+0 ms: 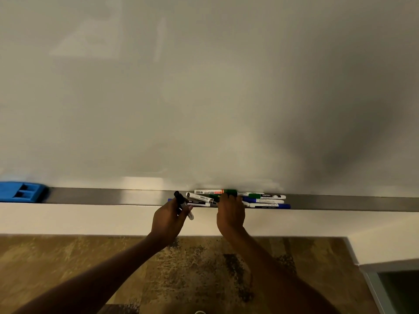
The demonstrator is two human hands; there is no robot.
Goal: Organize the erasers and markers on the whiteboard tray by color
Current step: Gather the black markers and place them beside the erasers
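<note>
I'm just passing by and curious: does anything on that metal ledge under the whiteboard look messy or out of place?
Yes. The white-barrelled markers lie jumbled mid-way along the grey metal tray, crossing at angles with black, green and blue caps mixed. The blue plastic eraser sits alone at the far left.

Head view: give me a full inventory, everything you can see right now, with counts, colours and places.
Whiteboard: one, white, fills the upper view.
Tray: one, grey metal, runs along the board's bottom edge.
Eraser: one, blue, far left of tray.
Markers: jumbled pile mid-tray, overlapping, exact count unclear; green, blue, black and one orange-banded.
Floor: brown patterned, below.
Left hand: shut on black markers, just off the tray's front edge.
Right hand: fingers on a green cap in the pile; grip unclear.
</note>
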